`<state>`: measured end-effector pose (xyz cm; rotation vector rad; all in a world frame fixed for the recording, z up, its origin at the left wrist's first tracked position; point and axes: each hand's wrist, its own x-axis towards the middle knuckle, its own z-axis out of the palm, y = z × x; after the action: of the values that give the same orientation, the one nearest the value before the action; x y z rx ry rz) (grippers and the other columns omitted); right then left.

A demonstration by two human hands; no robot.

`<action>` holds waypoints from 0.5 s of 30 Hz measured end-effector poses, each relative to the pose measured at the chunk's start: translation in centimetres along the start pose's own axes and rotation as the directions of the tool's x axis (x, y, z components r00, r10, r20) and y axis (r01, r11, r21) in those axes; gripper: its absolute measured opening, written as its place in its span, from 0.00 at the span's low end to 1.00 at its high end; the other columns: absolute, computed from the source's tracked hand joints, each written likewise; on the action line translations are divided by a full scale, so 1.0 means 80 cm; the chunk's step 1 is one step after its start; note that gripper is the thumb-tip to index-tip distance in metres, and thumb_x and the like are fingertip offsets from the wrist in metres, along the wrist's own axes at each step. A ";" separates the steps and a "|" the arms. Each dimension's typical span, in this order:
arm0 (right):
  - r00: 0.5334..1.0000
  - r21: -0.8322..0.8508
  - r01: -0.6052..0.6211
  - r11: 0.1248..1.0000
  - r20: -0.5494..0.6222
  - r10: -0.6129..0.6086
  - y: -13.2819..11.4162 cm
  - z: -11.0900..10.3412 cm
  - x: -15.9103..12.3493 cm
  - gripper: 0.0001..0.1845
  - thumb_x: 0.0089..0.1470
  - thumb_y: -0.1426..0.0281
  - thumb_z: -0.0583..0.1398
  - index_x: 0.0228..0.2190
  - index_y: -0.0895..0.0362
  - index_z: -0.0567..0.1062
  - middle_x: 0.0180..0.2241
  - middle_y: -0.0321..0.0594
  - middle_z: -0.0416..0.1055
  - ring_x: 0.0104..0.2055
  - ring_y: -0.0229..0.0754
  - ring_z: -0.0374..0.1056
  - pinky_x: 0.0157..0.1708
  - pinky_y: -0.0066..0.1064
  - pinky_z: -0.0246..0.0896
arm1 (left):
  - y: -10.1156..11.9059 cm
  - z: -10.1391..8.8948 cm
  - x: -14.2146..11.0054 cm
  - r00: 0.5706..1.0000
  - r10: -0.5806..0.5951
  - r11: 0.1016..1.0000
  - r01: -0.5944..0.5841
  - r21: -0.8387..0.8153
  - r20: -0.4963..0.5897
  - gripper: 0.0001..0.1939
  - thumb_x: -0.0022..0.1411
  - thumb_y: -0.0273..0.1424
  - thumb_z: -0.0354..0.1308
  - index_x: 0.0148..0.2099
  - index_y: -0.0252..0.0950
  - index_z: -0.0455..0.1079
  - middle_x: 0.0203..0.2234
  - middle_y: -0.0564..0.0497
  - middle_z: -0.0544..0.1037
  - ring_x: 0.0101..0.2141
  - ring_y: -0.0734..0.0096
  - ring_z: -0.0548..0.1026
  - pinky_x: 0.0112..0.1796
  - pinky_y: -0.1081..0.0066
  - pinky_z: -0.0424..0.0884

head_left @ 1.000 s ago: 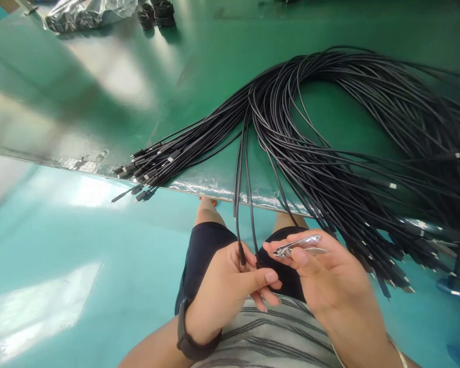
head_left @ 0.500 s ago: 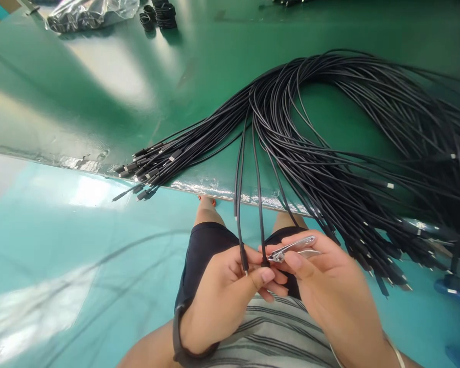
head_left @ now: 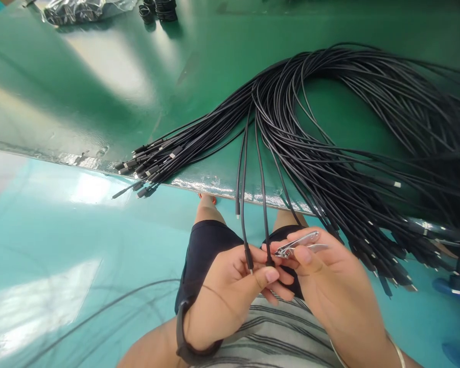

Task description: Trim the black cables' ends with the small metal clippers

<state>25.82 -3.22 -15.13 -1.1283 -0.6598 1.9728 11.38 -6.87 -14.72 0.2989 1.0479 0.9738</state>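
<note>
My left hand (head_left: 235,294) is closed around the ends of black cables. One cable end (head_left: 249,258) with a metal tip pokes up between its fingers, and a second cable's plug (head_left: 269,259) is pinched by the thumb and fingers. Silver nail clippers (head_left: 299,245) lie between the thumb and fingers of my right hand (head_left: 325,281), lever raised, jaws beside the second cable's plug. Whether the jaws touch the cable I cannot tell. Another loose cable end (head_left: 237,207) hangs over the table edge, just above my left hand.
A large bundle of black cables (head_left: 306,66) arches over the green table (head_left: 111,87), with connector ends at the front edge on both sides. At the back stand a clear plastic bag (head_left: 88,13) of black items and coiled black rings (head_left: 166,11). My legs are below the edge.
Both hands, with the cables and clippers, have shifted slightly right in view. My grip looks the same. A thin dark cable-like line at lower left has moved down.
</note>
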 end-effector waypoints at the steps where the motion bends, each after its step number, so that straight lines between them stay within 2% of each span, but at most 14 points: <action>1: 0.999 0.015 -0.006 1.000 0.051 0.005 -0.002 0.001 0.000 0.05 0.54 0.65 0.66 0.34 0.51 0.77 0.33 0.39 0.78 0.29 0.41 0.72 0.24 0.32 0.71 | -0.001 -0.001 0.001 1.000 -0.008 1.000 0.008 0.023 -0.001 0.13 0.54 0.35 0.68 0.31 0.32 0.69 0.27 0.47 0.82 0.25 0.69 0.80 0.25 0.74 0.72; 3: 0.990 -0.010 -0.012 1.000 0.142 0.013 -0.008 0.002 0.000 0.05 0.54 0.65 0.66 0.34 0.50 0.77 0.33 0.39 0.77 0.27 0.41 0.71 0.23 0.33 0.70 | -0.001 -0.003 0.001 1.000 0.004 0.996 -0.004 0.086 0.003 0.12 0.56 0.35 0.67 0.31 0.32 0.70 0.28 0.47 0.82 0.27 0.69 0.80 0.27 0.75 0.72; 5: 0.982 -0.106 0.023 0.994 0.187 -0.003 -0.016 0.001 -0.001 0.05 0.54 0.65 0.66 0.35 0.50 0.78 0.34 0.40 0.76 0.30 0.43 0.73 0.27 0.34 0.71 | -0.002 -0.007 0.002 0.999 0.042 0.985 -0.046 0.167 0.024 0.10 0.59 0.34 0.64 0.32 0.33 0.71 0.30 0.46 0.82 0.30 0.69 0.80 0.30 0.74 0.72; 7: 0.973 -0.204 0.090 0.975 0.226 -0.043 -0.022 0.000 -0.001 0.07 0.53 0.66 0.67 0.36 0.49 0.78 0.38 0.40 0.77 0.42 0.48 0.74 0.37 0.37 0.72 | -0.002 -0.010 0.002 0.997 0.061 0.970 -0.069 0.233 0.043 0.09 0.62 0.35 0.61 0.34 0.33 0.73 0.31 0.46 0.82 0.32 0.68 0.79 0.31 0.73 0.72; 9: 0.952 -0.301 0.136 0.944 0.303 -0.041 -0.027 0.001 -0.001 0.08 0.51 0.66 0.68 0.36 0.47 0.79 0.42 0.40 0.78 0.56 0.52 0.66 0.51 0.43 0.67 | -0.002 -0.011 0.002 0.998 0.028 0.959 -0.043 0.282 0.055 0.10 0.63 0.35 0.59 0.37 0.33 0.75 0.32 0.46 0.82 0.33 0.67 0.79 0.32 0.72 0.72; 10: 0.941 -0.347 0.137 0.928 0.339 -0.013 -0.029 0.002 -0.001 0.09 0.51 0.66 0.68 0.36 0.47 0.79 0.43 0.40 0.77 0.59 0.52 0.63 0.54 0.44 0.63 | -0.002 -0.011 0.002 0.999 0.008 0.953 -0.023 0.301 0.052 0.10 0.63 0.35 0.59 0.37 0.33 0.75 0.32 0.46 0.82 0.33 0.66 0.79 0.32 0.71 0.72; 11: 0.934 -0.397 0.123 0.910 0.357 0.030 -0.030 0.003 -0.002 0.08 0.51 0.66 0.68 0.36 0.47 0.79 0.43 0.40 0.77 0.60 0.53 0.62 0.55 0.44 0.62 | -0.002 -0.012 0.003 0.999 -0.008 0.949 -0.008 0.315 0.049 0.08 0.62 0.33 0.60 0.36 0.33 0.75 0.31 0.47 0.81 0.33 0.67 0.78 0.33 0.71 0.72; 13: 0.944 -0.498 0.106 0.861 0.322 0.070 -0.034 0.003 -0.005 0.07 0.52 0.65 0.67 0.36 0.47 0.80 0.42 0.40 0.77 0.55 0.53 0.67 0.49 0.41 0.68 | -0.003 -0.015 0.005 0.996 -0.040 0.955 0.014 0.296 0.080 0.04 0.58 0.29 0.64 0.33 0.33 0.75 0.29 0.49 0.80 0.31 0.69 0.77 0.34 0.72 0.71; 15: 0.979 -0.599 0.144 0.788 0.200 -0.028 -0.041 -0.001 -0.009 0.05 0.54 0.63 0.65 0.35 0.46 0.80 0.41 0.39 0.77 0.48 0.51 0.72 0.44 0.38 0.71 | -0.003 -0.022 0.009 0.987 -0.052 0.982 0.023 0.187 0.154 0.07 0.53 0.27 0.68 0.36 0.33 0.75 0.31 0.49 0.80 0.31 0.71 0.76 0.34 0.73 0.71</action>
<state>27.31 -1.89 -12.42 -1.2567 -1.5063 1.8364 10.17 -6.84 -16.15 0.5002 0.9961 0.8058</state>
